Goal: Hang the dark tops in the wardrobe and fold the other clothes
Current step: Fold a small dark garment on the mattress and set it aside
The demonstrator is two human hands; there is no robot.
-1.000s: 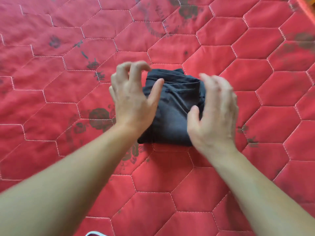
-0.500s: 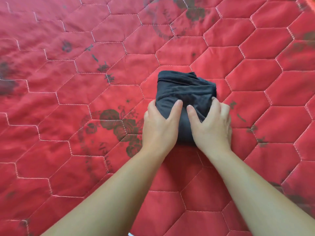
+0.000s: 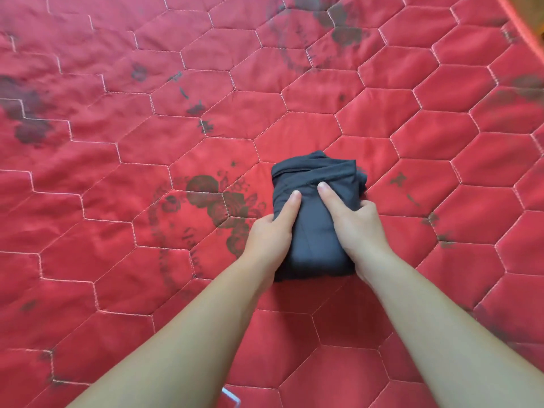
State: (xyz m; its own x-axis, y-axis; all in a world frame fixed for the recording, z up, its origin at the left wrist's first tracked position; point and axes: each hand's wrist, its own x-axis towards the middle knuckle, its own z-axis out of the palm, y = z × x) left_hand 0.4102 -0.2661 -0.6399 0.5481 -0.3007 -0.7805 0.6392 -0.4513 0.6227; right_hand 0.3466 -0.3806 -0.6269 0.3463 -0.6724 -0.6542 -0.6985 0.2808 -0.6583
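Observation:
A dark grey folded garment (image 3: pixel 316 225) forms a compact bundle on the red quilted bedspread (image 3: pixel 412 128), right of centre. My left hand (image 3: pixel 272 234) grips its left side, thumb on top and fingers tucked beneath. Along the right side my right hand (image 3: pixel 354 219) holds it the same way, thumb on top. Both thumbs point away from me, close together. The bundle's near edge is partly hidden by my wrists.
The bedspread, stitched in hexagons with dark floral prints (image 3: pixel 217 201), fills the view. Its edge shows at the top right corner (image 3: pixel 527 28). A small pale object (image 3: pixel 232 397) peeks in at the bottom edge.
My hands came down from hovering over the garment and closed on its two sides. The bundle has been squeezed narrower and taller, and the view has shifted slightly.

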